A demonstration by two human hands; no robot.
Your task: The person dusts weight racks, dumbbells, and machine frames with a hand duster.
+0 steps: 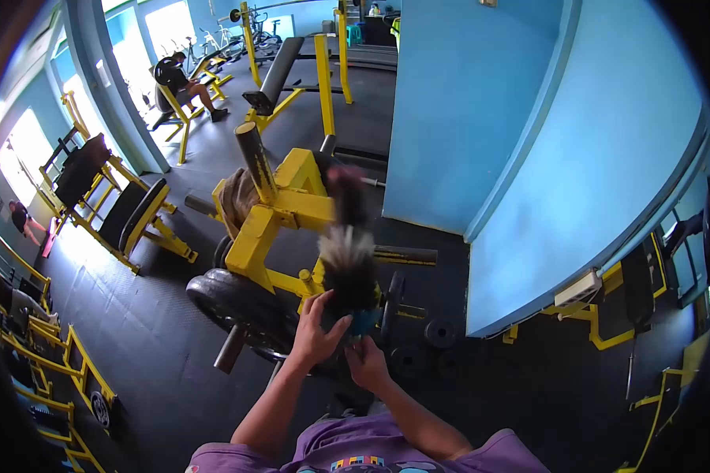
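Feather duster (347, 264), fluffy dark-and-white plumes, blue handle: both hands' fingers closed on it, left hand (315, 335) above right hand (367, 363); yellow steel machine (280, 209) behind.

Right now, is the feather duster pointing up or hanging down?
Up. The feather duster has its feathers above the handle end, which the left hand and right hand grip below, before the yellow machine.

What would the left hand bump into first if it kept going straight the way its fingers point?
The left hand already touches the feather duster. Straight on, it would likely press into the dark feathers, with the yellow machine frame beyond, though depth is hard to judge.
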